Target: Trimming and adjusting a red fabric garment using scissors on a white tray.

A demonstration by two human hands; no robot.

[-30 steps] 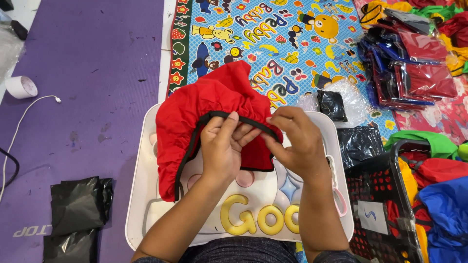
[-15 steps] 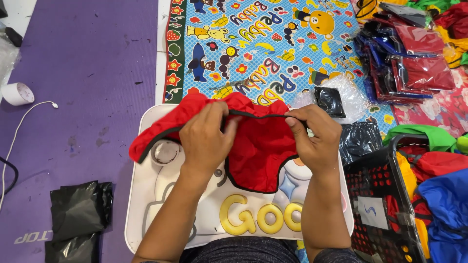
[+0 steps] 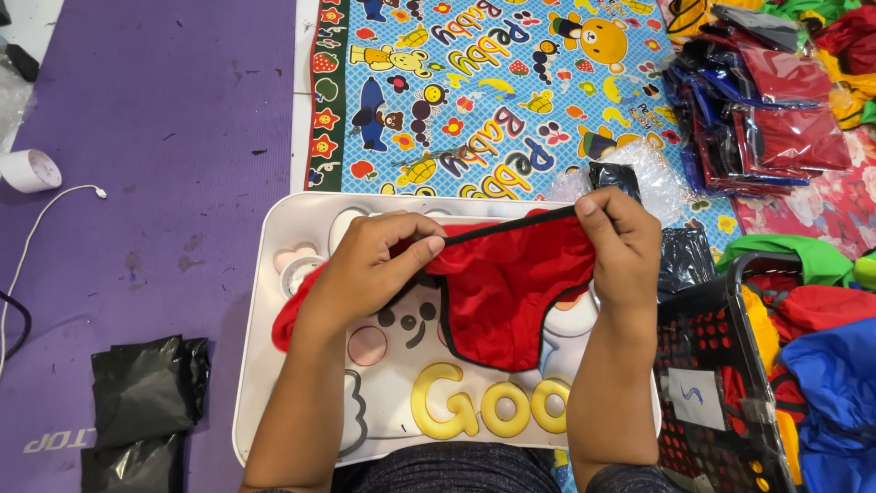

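Note:
A red undergarment with black trim [image 3: 506, 292] is stretched flat above a white lap tray [image 3: 274, 237] that has cartoon shapes and yellow letters on it. My left hand [image 3: 370, 269] pinches its black waistband at the left, thumb and fingers closed on the fabric. My right hand [image 3: 620, 242] grips the waistband at the right end. A red part of the cloth trails out below my left wrist.
A black mesh basket [image 3: 712, 365] with coloured clothes stands at the right. Bagged folded garments [image 3: 776, 110] lie at the top right on a colourful play mat [image 3: 474, 91]. Black plastic bags [image 3: 146, 393], a tape roll [image 3: 27, 169] and a white cable lie on the purple mat.
The bunched red garment has been pulled out flat. My hands have moved apart along the waistband, and the cloth now hangs spread between them.

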